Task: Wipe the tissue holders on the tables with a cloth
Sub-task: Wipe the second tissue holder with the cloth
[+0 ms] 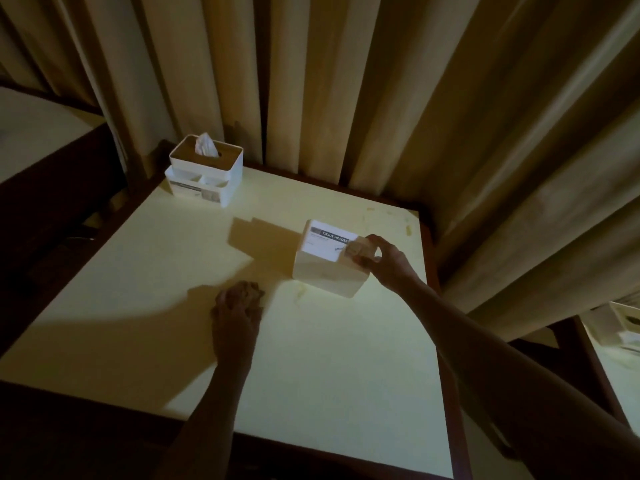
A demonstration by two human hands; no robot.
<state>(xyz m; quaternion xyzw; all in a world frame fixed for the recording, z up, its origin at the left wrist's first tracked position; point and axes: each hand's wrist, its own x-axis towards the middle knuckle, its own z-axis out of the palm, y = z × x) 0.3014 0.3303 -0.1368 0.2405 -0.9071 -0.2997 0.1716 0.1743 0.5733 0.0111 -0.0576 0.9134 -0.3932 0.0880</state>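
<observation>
Pale square table with dark wood rim, set against long curtains at the far side. Two tissue holders on it. Far-left corner: white tissue holder upright, a tissue poking out of its top slot. Right of centre: second tissue holder tipped over, labelled face up, its long axis running near-left to far-right, well apart from the first. Right hand reaches in from the near right and grips the far-right end of this holder, fingers curled round a tan block-like part there; whether that is a lid or a folded cloth cannot be told in this light. Left hand rests on the tabletop near-left of the tipped holder, fingers loosely bunched over something small and brownish, possibly the cloth; grip unclear. Judgement: the left hand lies just near-left of the holder's exposed near side, so the wipe would travel right and slightly away, while the right hand steadies the far end. A third holder shows at the right edge, on another table.
</observation>
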